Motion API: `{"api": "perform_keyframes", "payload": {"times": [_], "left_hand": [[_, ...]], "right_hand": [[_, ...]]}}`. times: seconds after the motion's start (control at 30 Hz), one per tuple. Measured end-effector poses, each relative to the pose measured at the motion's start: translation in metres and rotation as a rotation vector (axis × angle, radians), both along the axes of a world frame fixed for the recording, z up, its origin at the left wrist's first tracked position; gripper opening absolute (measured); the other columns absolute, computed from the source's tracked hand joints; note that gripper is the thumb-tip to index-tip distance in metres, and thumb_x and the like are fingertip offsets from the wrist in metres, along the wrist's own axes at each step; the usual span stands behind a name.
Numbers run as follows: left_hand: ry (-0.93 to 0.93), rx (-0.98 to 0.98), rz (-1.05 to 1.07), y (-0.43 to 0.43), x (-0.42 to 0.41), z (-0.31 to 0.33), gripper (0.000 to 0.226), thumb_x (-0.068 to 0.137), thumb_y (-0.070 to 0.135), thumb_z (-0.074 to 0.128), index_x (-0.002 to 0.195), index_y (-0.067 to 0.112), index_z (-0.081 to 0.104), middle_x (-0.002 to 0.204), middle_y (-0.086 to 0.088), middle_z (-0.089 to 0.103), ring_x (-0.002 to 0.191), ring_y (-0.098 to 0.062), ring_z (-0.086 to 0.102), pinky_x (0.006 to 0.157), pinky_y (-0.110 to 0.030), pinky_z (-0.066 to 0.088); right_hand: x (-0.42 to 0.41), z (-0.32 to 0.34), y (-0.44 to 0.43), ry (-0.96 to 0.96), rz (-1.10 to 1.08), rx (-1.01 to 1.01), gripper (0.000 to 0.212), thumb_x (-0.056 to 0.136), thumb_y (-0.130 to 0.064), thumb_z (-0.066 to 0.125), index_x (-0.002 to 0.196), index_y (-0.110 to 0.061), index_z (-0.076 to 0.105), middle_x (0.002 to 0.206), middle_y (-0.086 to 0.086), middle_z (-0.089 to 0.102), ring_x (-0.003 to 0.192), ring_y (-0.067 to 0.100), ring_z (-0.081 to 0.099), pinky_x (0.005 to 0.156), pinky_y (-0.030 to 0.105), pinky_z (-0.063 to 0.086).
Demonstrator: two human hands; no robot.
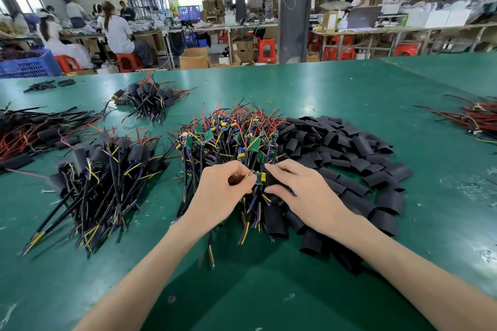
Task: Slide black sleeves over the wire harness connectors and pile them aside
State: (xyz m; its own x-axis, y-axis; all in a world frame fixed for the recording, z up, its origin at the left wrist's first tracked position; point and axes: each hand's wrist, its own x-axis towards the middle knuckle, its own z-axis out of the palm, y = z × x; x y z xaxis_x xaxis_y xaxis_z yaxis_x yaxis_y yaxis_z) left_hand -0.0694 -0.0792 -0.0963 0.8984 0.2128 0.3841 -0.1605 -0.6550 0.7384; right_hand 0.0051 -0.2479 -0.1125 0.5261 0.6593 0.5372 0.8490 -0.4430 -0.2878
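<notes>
Left hand [223,188]: fingertips pinch harness [259,179] by its wires, connector end toward 3 o'clock.
Right hand [298,191]: thumb and forefinger grip black sleeve [274,183]; judged best kept open-mouthed and aligned.
Sleeved pile [107,169]: 9 o'clock.

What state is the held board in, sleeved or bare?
Bare: the board shows uncovered between left hand and right hand, sleeve beside it.

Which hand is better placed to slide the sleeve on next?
Right. The right hand grips a black sleeve at the board end of the harness, beside the sleeve pile; the left hand pinches its wires.
</notes>
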Motion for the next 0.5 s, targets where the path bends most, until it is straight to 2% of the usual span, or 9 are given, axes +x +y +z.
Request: {"api": "perform_keyframes", "payload": {"times": [0.13, 0.33, 0.5], "left_hand": [[-0.002, 0.031, 0.012, -0.003, 0.0, -0.002, 0.011, 0.086, 0.012, 0.065, 0.076, 0.009, 0.067, 0.06, 0.0, 0.064, 0.05, -0.003, 0.045, 0.055, -0.012, 0.038], [-0.029, 0.036, -0.019, -0.006, -0.001, 0.0, 0.008, 0.084, 0.007, 0.066, 0.076, 0.007, 0.068, 0.063, -0.002, 0.064, 0.055, -0.003, 0.047, 0.057, -0.01, 0.037], [-0.029, 0.061, -0.035, -0.01, 0.0, -0.004, 0.007, 0.083, 0.004, 0.066, 0.077, 0.007, 0.068, 0.062, 0.003, 0.063, 0.056, -0.001, 0.048, 0.057, -0.01, 0.037]], "right_hand": [[0.0, 0.0, 0.002, 0.032, -0.034, -0.076, 0.046, 0.093, -0.032, 0.055, 0.134, -0.012, 0.051, 0.118, 0.004, 0.054, 0.1, 0.025, 0.058, 0.086, 0.039, 0.047], [-0.005, 0.005, 0.002, 0.011, -0.015, -0.129, 0.046, 0.095, -0.031, 0.052, 0.136, -0.011, 0.048, 0.12, 0.004, 0.052, 0.103, 0.025, 0.056, 0.086, 0.039, 0.046], [-0.01, 0.009, 0.002, 0.02, -0.005, -0.165, 0.046, 0.095, -0.031, 0.051, 0.137, -0.012, 0.045, 0.12, 0.004, 0.05, 0.104, 0.027, 0.055, 0.087, 0.04, 0.044]]}}
